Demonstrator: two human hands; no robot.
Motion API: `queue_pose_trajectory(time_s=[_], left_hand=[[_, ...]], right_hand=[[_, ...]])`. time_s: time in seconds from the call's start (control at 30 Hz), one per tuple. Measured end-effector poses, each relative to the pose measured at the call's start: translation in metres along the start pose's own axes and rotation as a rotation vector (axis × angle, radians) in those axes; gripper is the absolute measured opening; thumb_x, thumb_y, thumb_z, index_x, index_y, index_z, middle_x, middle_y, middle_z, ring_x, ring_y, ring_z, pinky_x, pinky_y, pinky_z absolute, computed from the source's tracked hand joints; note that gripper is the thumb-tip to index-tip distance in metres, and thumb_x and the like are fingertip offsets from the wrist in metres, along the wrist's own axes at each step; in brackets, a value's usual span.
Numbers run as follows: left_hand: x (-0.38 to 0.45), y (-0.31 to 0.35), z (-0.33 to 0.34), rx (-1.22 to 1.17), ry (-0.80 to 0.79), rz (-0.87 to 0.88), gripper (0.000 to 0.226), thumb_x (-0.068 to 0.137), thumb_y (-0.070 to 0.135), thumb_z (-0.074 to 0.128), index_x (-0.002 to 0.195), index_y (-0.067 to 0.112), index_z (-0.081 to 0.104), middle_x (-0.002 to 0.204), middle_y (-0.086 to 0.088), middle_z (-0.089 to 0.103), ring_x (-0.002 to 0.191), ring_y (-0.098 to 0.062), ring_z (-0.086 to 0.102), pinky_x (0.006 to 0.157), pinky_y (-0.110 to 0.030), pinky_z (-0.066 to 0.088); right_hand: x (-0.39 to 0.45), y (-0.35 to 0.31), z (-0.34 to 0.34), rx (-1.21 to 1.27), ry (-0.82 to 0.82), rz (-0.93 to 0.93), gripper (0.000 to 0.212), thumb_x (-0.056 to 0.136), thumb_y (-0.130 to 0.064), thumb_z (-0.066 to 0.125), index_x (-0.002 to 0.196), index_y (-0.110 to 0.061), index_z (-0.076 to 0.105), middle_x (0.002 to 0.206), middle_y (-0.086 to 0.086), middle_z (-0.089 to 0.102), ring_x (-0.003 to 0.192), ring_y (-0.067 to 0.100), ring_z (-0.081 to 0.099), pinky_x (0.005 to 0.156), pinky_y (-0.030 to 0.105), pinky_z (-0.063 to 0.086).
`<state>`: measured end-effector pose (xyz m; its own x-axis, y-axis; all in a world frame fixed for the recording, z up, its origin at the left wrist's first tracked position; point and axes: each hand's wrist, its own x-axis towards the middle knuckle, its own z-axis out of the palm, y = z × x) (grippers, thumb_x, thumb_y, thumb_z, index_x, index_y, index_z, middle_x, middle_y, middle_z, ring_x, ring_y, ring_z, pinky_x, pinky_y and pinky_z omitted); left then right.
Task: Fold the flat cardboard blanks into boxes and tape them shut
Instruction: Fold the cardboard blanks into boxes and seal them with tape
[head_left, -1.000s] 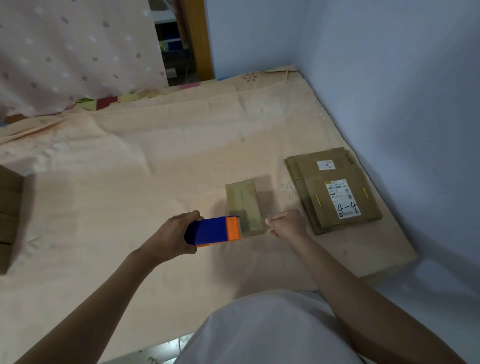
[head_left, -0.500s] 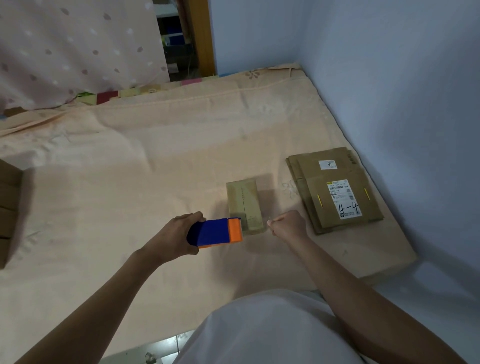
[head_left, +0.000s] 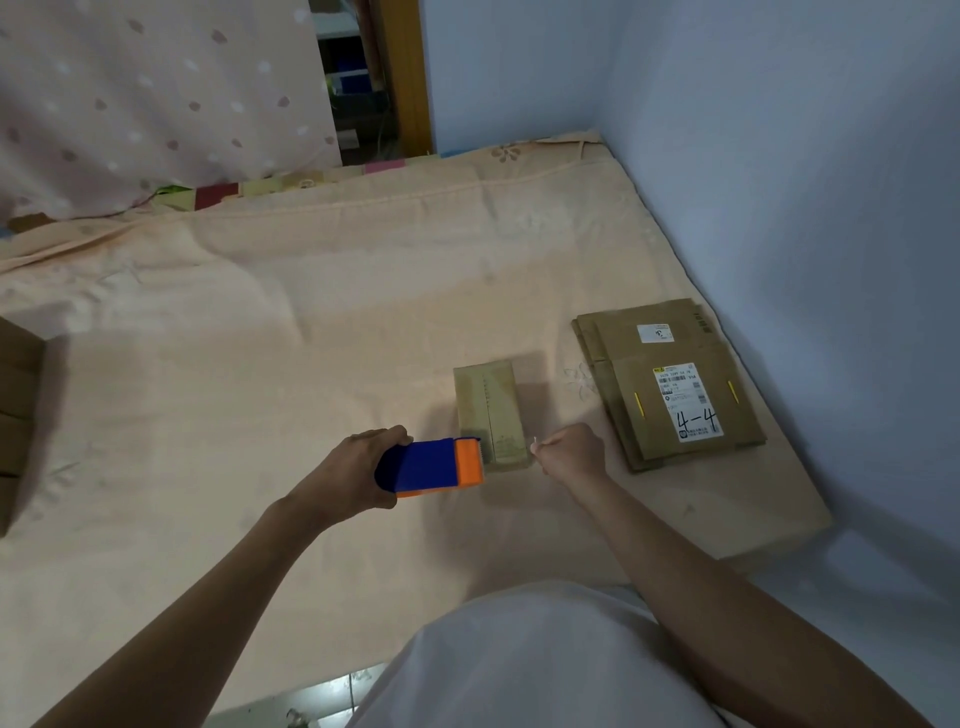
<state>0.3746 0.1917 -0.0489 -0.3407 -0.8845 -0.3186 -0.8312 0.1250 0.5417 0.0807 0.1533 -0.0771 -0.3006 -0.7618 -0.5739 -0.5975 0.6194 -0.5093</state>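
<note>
A small folded cardboard box (head_left: 491, 410) lies on the peach bedsheet (head_left: 260, 338). My left hand (head_left: 358, 470) grips a blue and orange tape dispenser (head_left: 434, 466), whose orange end sits at the box's near left corner. My right hand (head_left: 569, 449) is curled at the box's near right corner and pinches a clear strip of tape stretched from the dispenser. A stack of flat cardboard blanks (head_left: 667, 382) with a white label marked "4-4" lies to the right of the box.
More brown cardboard (head_left: 18, 415) stands at the left edge of the bed. A blue wall (head_left: 805, 182) runs along the right side. A dotted curtain (head_left: 156, 98) hangs at the back left. The bed's front edge is near my body.
Both hands have stayed at the near end of the box. The view has shifted slightly; nothing else has moved.
</note>
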Motion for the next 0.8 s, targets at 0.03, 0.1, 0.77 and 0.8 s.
queue_pose_trajectory(time_s=[0.03,0.1,0.77,0.8], left_hand=[[0.000,0.000,0.001,-0.002,0.001,-0.003,0.059,0.061,0.014,0.082,0.112,0.028,0.054,0.100,0.012,0.063,0.088,-0.009,0.059,0.073,-0.027,0.054],[0.001,-0.001,0.002,-0.008,0.006,-0.007,0.059,0.061,0.014,0.080,0.112,0.027,0.055,0.099,0.011,0.063,0.086,-0.010,0.059,0.072,-0.029,0.054],[0.008,0.011,0.003,0.035,-0.005,0.006,0.050,0.063,0.010,0.077,0.106,0.023,0.055,0.094,0.008,0.063,0.083,-0.014,0.056,0.070,-0.031,0.052],[0.008,0.012,0.003,0.040,-0.004,0.008,0.050,0.063,0.011,0.076,0.106,0.023,0.054,0.094,0.008,0.063,0.083,-0.014,0.056,0.070,-0.031,0.052]], right_hand=[[0.001,0.001,0.001,-0.010,-0.003,-0.007,0.019,0.087,-0.028,0.074,0.086,-0.010,0.081,0.086,0.007,0.077,0.090,0.023,0.072,0.072,0.021,0.047],[0.002,0.004,0.003,-0.019,-0.008,-0.012,0.022,0.088,-0.029,0.074,0.087,-0.009,0.080,0.087,0.008,0.077,0.090,0.024,0.072,0.071,0.022,0.047],[-0.011,-0.012,0.023,0.025,0.040,-0.076,0.027,0.081,-0.025,0.083,0.088,-0.004,0.069,0.089,0.009,0.071,0.082,0.023,0.068,0.048,0.021,0.039],[-0.011,-0.011,0.024,0.032,0.030,-0.072,0.031,0.078,-0.028,0.086,0.088,-0.005,0.068,0.089,0.007,0.070,0.080,0.021,0.068,0.047,0.019,0.039]])
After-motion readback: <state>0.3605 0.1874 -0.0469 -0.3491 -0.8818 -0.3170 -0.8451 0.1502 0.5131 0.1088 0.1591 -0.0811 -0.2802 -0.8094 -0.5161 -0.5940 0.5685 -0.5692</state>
